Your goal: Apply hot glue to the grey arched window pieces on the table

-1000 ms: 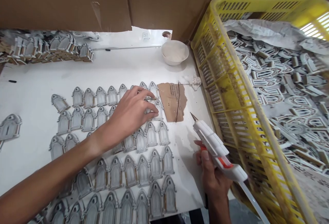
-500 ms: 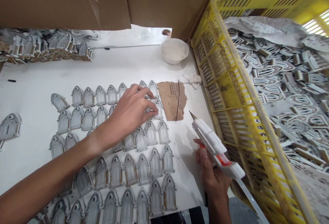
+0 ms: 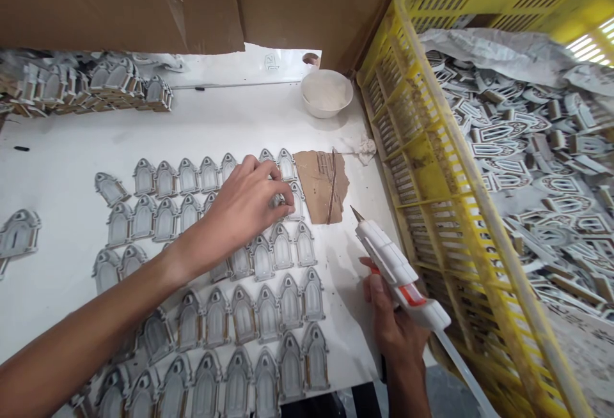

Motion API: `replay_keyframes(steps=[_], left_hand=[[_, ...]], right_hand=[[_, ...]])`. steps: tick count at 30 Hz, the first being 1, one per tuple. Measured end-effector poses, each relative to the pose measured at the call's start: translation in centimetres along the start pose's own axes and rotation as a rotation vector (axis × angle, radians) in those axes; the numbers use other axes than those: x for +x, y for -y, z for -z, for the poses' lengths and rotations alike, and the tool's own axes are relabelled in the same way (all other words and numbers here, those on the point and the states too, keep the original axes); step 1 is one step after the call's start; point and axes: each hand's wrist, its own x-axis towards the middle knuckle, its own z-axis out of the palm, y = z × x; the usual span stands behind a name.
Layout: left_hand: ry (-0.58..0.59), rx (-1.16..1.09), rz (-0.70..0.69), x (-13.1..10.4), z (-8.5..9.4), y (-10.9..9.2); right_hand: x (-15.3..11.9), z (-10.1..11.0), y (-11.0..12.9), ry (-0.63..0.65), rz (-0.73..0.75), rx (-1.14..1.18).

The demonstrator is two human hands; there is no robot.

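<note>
Rows of small grey-white arched pieces (image 3: 244, 317) lie on the white table (image 3: 230, 114). Over the upper rows, near their right end, is my left hand (image 3: 252, 197), its thumb and fingertips pressed together above an arched piece (image 3: 297, 201). What those fingertips pinch, if anything, is too small to make out. My right hand (image 3: 391, 319) is wrapped round a white glue gun (image 3: 386, 255) with a red trigger, its metal tip pointing up and left, clear of the pieces. Beside the upper rows lies a torn piece of brown cardboard (image 3: 319, 188).
A yellow crate (image 3: 407, 117) full of arched parts (image 3: 551, 185) stands at the right. A white bowl (image 3: 327, 95) sits at the back, before cardboard walls (image 3: 292, 6). Stacked arched parts (image 3: 112, 85) are at the back left; a single piece (image 3: 20, 236) lies far left.
My left hand's fingers have drawn closer together over the same spot. The glue gun in my right hand has shifted slightly left.
</note>
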Motion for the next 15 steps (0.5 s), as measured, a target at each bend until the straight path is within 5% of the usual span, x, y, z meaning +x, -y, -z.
replay_keyframes(steps=[15], left_hand=[[0.149, -0.041, 0.144, 0.6, 1.1, -1.0]], right_hand=[[-0.3, -0.4, 2.0, 0.006, -0.136, 0.063]])
